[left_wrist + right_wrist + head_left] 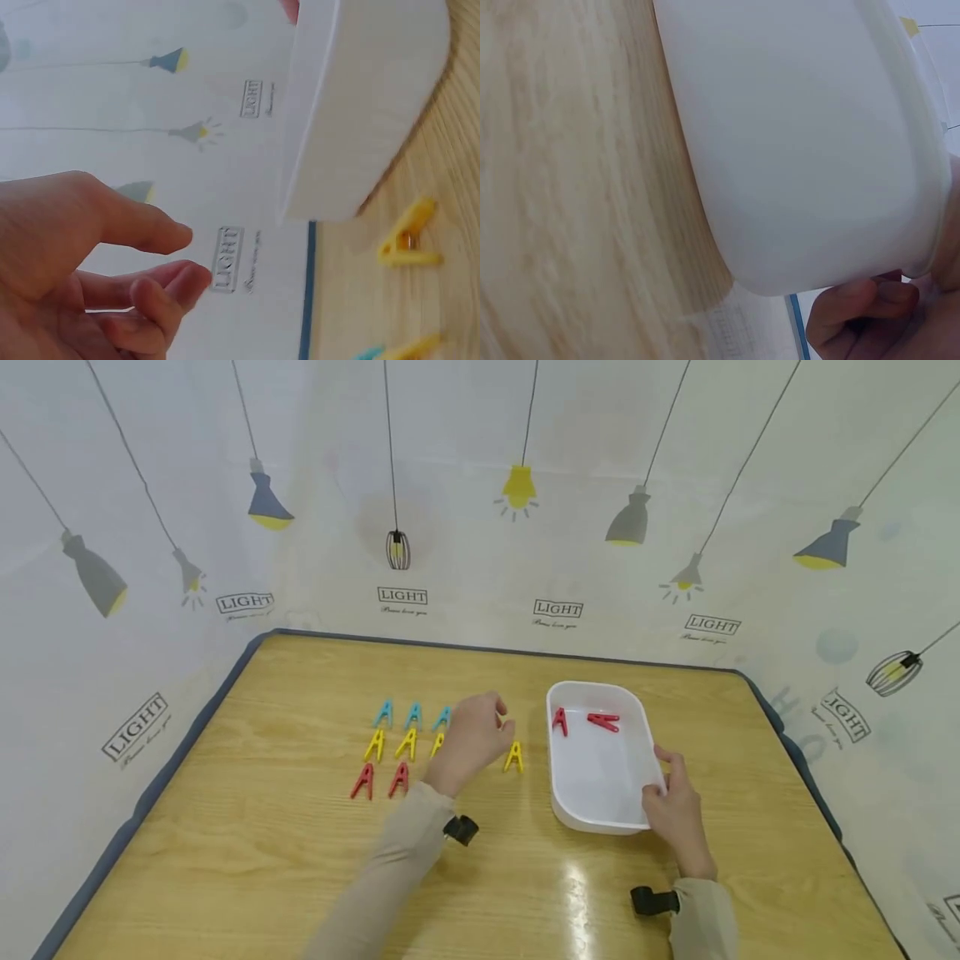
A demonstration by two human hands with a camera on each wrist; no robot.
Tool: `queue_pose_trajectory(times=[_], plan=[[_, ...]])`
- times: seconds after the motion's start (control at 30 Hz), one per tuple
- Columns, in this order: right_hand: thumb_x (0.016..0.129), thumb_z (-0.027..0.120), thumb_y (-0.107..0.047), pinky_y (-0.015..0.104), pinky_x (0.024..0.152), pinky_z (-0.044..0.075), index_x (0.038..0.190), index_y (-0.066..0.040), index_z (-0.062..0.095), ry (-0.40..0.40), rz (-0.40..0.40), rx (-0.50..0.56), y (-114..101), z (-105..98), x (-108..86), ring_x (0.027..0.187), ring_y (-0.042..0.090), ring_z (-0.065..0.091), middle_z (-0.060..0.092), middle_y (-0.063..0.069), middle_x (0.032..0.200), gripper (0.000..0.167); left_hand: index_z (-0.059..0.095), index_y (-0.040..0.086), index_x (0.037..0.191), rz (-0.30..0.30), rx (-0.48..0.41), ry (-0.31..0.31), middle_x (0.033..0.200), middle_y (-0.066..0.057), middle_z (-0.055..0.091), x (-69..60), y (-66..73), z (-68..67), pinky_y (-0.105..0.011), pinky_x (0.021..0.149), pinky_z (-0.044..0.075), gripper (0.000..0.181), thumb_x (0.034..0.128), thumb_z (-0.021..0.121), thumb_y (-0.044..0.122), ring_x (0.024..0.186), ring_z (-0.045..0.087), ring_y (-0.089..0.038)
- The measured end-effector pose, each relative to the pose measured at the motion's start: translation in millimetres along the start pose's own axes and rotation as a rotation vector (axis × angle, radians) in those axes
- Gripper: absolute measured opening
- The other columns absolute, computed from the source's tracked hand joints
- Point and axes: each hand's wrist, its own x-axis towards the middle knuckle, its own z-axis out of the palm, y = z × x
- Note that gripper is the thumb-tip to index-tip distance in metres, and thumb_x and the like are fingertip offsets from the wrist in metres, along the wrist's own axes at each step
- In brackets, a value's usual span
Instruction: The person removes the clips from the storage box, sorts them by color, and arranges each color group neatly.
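My left hand (pixel 474 737) hovers above the clothespins on the table, its fingers loosely bent. In the left wrist view, thumb and fingertips stand apart with nothing between them. A yellow clothespin (pixel 513 757) lies just right of this hand. Blue clothespins (pixel 413 716), more yellow ones (pixel 407 744) and two red ones (pixel 399 778) form rows to its left, some partly hidden by the hand. My right hand (pixel 677 810) grips the right rim of a white plastic tray (pixel 600 789), thumb on top and fingers outside. Two red clothespins (pixel 603 722) lie inside the tray.
The wooden table (pixel 247 843) has a dark blue edge along its back and sides. A pale curtain (pixel 465 535) printed with lamps rises behind it. Each wrist wears a black camera (pixel 461 830).
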Motion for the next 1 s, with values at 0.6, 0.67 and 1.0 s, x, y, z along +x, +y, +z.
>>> queue_pose_trajectory(times=[0.6,0.67,1.0], plan=[[0.091,0.047,0.001,0.029,0.06,0.044,0.149,-0.006,0.037,0.065,-0.061,-0.006,5.6,4.6,-9.6,0.068,0.022,0.055,0.062,0.021,0.086,0.06,0.062,0.002,0.082,-0.021,0.03,-0.057,0.077,-0.004,0.058,73.4,44.0,120.0,-0.025,0.067,0.045,0.009,0.0813,0.069,0.007,0.074,0.052,-0.017],[0.091,0.047,0.002,0.029,0.059,0.044,0.149,-0.006,0.037,0.065,-0.062,-0.003,5.8,4.1,-9.9,0.067,0.02,0.054,0.062,0.02,0.085,0.06,0.063,0.002,0.087,-0.021,0.113,-0.073,0.083,-0.006,0.063,75.5,45.0,120.9,-0.027,0.076,0.05,0.012,0.0824,0.072,0.009,0.081,0.057,-0.018],[0.091,0.048,0.002,0.028,0.058,0.043,0.148,-0.006,0.037,0.069,-0.069,-0.013,6.2,2.9,-9.2,0.067,0.02,0.055,0.063,0.021,0.085,0.058,0.074,0.003,0.09,-0.068,0.194,-0.169,0.091,-0.005,0.074,101.6,61.3,103.5,-0.026,0.075,0.054,0.012,0.087,0.075,0.015,0.082,0.062,-0.015]])
